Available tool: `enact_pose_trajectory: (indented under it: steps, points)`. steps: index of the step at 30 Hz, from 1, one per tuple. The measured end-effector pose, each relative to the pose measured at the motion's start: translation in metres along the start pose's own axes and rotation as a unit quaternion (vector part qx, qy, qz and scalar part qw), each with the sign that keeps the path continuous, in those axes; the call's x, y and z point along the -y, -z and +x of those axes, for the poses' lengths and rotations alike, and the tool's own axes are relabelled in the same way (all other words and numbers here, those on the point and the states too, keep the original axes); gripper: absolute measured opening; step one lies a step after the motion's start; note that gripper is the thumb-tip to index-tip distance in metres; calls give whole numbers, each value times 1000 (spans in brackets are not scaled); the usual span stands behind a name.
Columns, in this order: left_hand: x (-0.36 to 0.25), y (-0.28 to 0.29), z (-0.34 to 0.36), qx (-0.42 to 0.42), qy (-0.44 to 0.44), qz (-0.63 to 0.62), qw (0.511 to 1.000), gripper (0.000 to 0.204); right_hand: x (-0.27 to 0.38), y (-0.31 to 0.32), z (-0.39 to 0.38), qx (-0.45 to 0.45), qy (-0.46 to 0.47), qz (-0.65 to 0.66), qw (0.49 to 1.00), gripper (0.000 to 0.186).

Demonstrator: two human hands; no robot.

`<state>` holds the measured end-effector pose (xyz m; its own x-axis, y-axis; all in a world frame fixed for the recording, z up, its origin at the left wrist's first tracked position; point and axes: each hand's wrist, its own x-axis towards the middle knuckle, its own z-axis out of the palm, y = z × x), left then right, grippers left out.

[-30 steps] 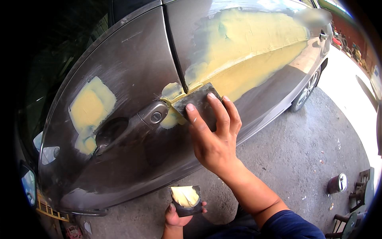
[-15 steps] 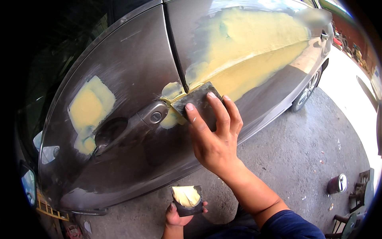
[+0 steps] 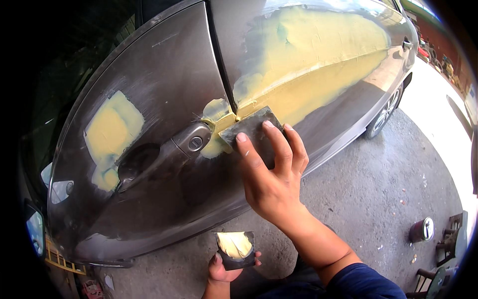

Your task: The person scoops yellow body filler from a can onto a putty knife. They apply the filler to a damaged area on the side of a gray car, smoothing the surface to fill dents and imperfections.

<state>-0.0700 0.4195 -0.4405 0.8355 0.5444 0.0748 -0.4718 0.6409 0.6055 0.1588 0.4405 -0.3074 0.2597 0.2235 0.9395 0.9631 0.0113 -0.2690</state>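
Note:
My right hand (image 3: 275, 172) grips a dark, flat, square putty spreader (image 3: 254, 130), fingers pressed on its upper face. The spreader's far edge lies at the yellow filler beside the door gap (image 3: 221, 65), just right of the door handle (image 3: 191, 142). Low in the view, my left hand (image 3: 221, 269) holds a dark square plate (image 3: 236, 262) loaded with creamy yellow body filler (image 3: 234, 244). A broad yellow filler patch (image 3: 318, 55) covers the panel right of the gap. Another filler patch (image 3: 113, 127) sits left of the handle on the grey-brown car door (image 3: 164, 74).
A round can (image 3: 421, 230) stands on the concrete floor (image 3: 368, 184) at right, near dark stools (image 3: 452, 239). The car's wheel (image 3: 386, 113) shows at the far right. A side mirror (image 3: 35, 229) is at the left edge.
My right hand and the spreader have shifted slightly down and right, exposing more filler beside the handle and gap. My left hand has barely moved.

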Motion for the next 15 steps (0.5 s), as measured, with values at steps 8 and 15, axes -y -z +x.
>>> enact_pose_trajectory:
  steps: [8,15]
  points:
    - [0,0,0,4,-5,1,1000,84,3,-7,6,19,9,-9,1000,47]
    - [1,-2,-2,-1,-5,1,1000,84,7,7,3,14,-7,11,1000,48]
